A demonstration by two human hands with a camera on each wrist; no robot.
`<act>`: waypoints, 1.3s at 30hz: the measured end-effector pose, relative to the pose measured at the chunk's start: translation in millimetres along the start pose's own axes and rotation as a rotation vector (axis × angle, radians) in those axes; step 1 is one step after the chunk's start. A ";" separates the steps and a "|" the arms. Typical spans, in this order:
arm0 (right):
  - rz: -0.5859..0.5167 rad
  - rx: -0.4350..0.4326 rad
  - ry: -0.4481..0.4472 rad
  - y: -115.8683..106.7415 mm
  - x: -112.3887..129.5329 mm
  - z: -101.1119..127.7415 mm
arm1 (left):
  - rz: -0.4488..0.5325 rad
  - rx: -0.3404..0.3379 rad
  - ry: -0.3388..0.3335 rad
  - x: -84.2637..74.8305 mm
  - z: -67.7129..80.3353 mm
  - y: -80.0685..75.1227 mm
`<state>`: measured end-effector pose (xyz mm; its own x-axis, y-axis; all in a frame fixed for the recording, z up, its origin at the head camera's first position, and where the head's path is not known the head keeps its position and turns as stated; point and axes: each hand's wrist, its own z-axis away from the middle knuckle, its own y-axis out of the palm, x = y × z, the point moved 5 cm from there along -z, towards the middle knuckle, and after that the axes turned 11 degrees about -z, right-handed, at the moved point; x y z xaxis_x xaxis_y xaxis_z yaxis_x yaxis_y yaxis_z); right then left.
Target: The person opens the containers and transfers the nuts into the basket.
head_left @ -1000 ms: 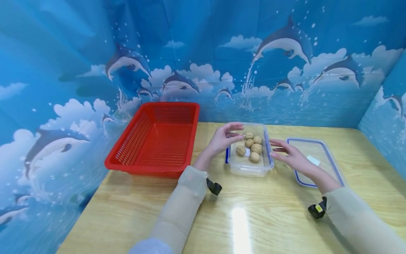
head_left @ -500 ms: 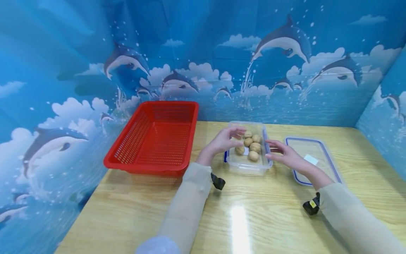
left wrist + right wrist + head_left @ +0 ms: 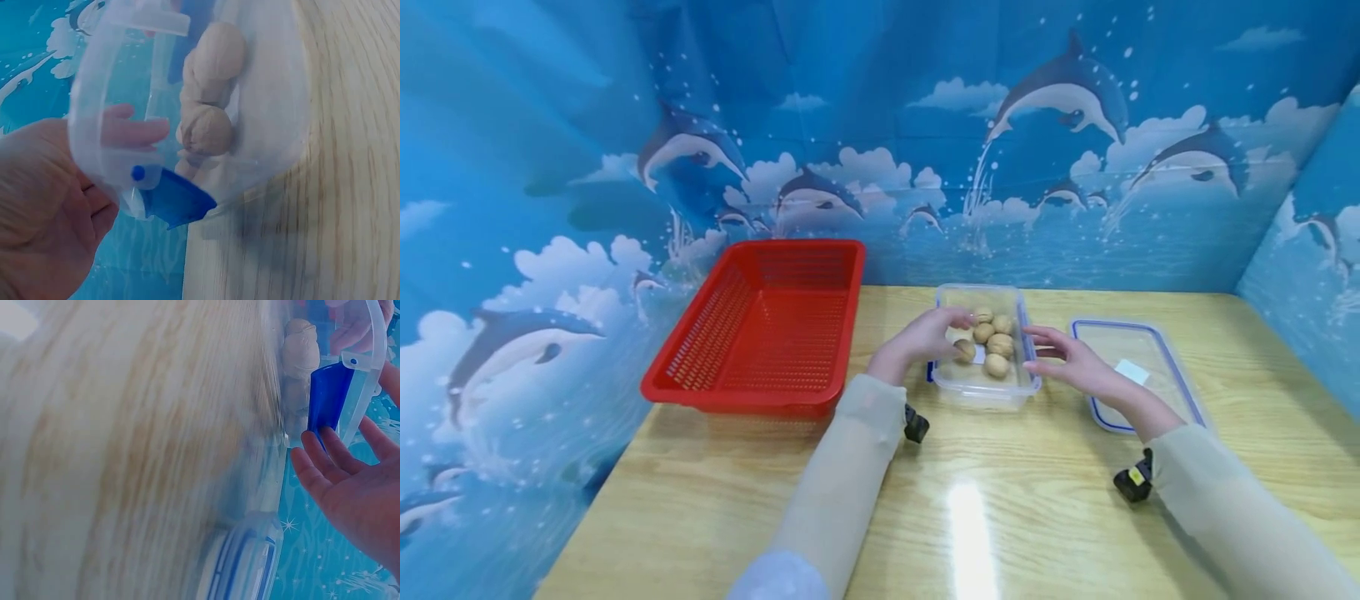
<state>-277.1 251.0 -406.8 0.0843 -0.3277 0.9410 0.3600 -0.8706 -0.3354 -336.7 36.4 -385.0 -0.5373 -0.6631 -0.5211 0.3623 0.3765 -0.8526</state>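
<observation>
The head view shows the red basket point(image 3: 760, 325) on the left, while only the wrist views catch the blue clips on the clear box point(image 3: 983, 392). Both hands have closed in since a second ago: the left hand point(image 3: 917, 342) now curls over the box's left rim, and the right hand point(image 3: 1071, 362) sits relaxed and open at its right side. The box sits mid-table holding walnuts point(image 3: 992, 346), with its lid point(image 3: 1138, 375) lying to the right.
</observation>
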 end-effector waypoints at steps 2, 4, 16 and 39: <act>-0.002 0.000 -0.003 0.5 0.8 0.0 | -0.038 0.015 -0.008 0.0 -2.9 1.4; -0.009 0.004 -0.006 1.2 1.1 0.2 | -0.075 0.024 -0.009 -0.3 -5.9 2.4; -0.029 0.006 -0.012 3.7 2.9 3.2 | -0.178 0.099 0.013 -3.5 -15.0 0.0; -0.019 0.001 0.011 3.3 4.0 2.6 | -0.418 0.180 0.080 -11.3 -16.2 12.0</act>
<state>-273.2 247.8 -404.0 0.0677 -0.3154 0.9466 0.3620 -0.8763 -0.3178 -338.6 58.9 -390.0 -0.7197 -0.6797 -0.1414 0.2250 -0.0357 -0.9737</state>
